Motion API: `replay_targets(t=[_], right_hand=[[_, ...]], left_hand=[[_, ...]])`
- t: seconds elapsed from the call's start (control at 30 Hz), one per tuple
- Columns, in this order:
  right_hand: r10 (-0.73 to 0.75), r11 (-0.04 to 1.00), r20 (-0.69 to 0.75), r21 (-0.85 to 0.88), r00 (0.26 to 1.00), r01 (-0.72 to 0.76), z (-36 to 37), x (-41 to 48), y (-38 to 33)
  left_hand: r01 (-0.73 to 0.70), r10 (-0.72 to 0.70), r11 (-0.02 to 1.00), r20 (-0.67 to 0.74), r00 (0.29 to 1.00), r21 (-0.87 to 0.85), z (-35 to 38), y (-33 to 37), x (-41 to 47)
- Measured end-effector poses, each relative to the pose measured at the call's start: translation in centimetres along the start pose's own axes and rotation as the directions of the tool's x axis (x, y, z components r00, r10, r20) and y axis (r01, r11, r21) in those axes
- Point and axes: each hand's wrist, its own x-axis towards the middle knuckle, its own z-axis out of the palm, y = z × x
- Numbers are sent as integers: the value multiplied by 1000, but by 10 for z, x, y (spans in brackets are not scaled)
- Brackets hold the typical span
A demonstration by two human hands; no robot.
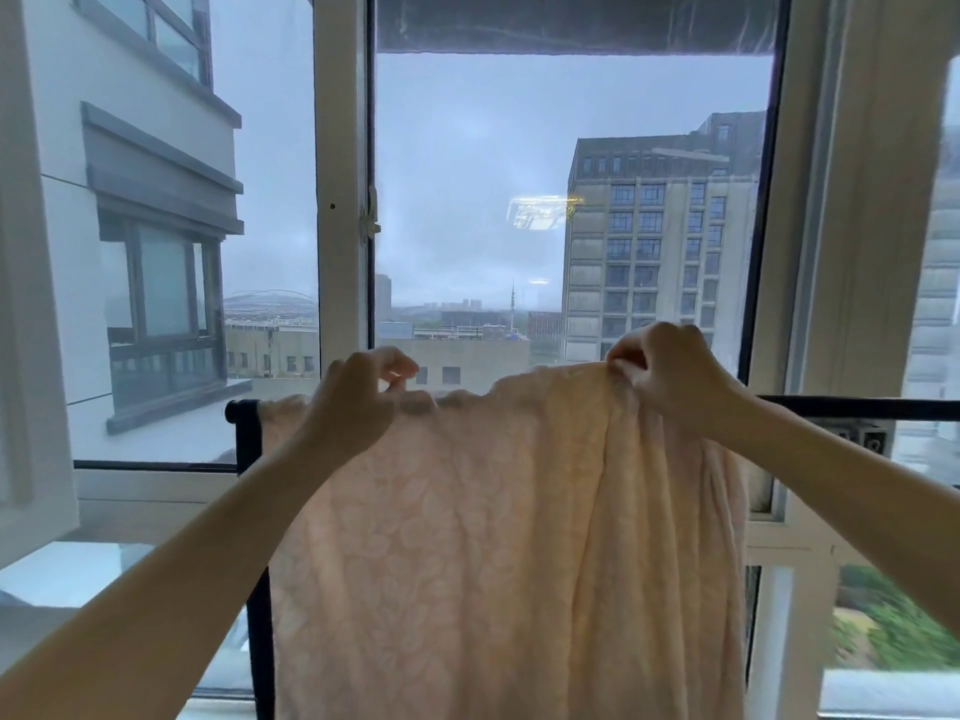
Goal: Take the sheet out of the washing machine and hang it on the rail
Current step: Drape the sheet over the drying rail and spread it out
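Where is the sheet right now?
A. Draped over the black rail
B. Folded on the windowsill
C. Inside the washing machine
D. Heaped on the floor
A: the pale pink sheet hangs down over the black rail in front of the window, and the right hand pinches a fold at its top edge.

Pale pink patterned sheet (498, 537) hangs draped over black rail (852, 409).

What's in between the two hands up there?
In the head view, the top edge of the sheet lies there, draped over the black rail, between the left hand and the right hand, which pinches it.
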Motion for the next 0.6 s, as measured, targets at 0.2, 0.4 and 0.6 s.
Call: replay_targets(t=[0.2, 0.4, 0.6], right_hand=[[-43, 999, -23, 28, 999, 43, 11, 3, -11], [52, 999, -5, 8, 999, -52, -9, -5, 13], [73, 997, -33, 1, 997, -73, -24, -12, 26]], left_hand=[[-86, 110, 986, 168, 980, -144, 26, 31, 1], [-52, 55, 995, 31, 998, -91, 21, 17, 3], [-110, 109, 994, 39, 993, 22, 22, 29, 10]])
